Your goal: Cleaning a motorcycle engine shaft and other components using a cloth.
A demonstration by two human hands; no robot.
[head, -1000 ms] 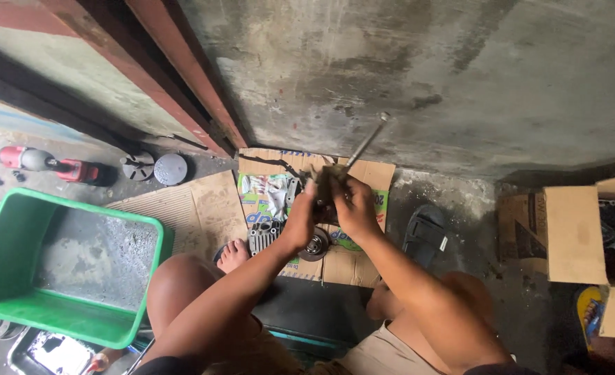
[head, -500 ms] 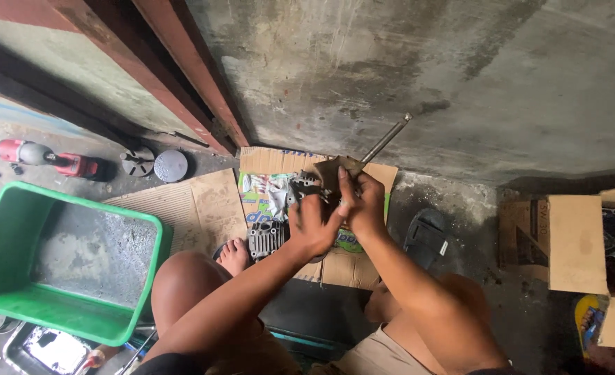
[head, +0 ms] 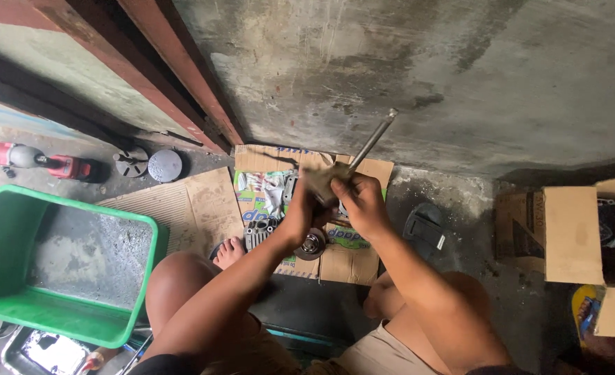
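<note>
I sit on the floor over flattened cardboard (head: 359, 257). My left hand (head: 299, 215) grips the lower side of a small dark metal part (head: 321, 182) held up in front of me. My right hand (head: 360, 201) holds the same part from the right, and a long grey metal rod (head: 371, 141) sticks up and to the right from it. Below my hands, on the cardboard, lie a finned metal engine piece (head: 257, 235) and a round bearing-like part (head: 312, 244). My bare foot (head: 230, 251) rests beside them.
A green plastic tub (head: 2, 292) stands at the left. A red power tool (head: 40, 161) and two round metal discs (head: 163, 165) lie near the wall. A black sandal (head: 424, 228) is right of the cardboard, an open carton (head: 573, 236) further right. A concrete wall rises ahead.
Both hands have lifted the part a little and turned it; the rod has swung slightly and keeps pointing up to the right.
</note>
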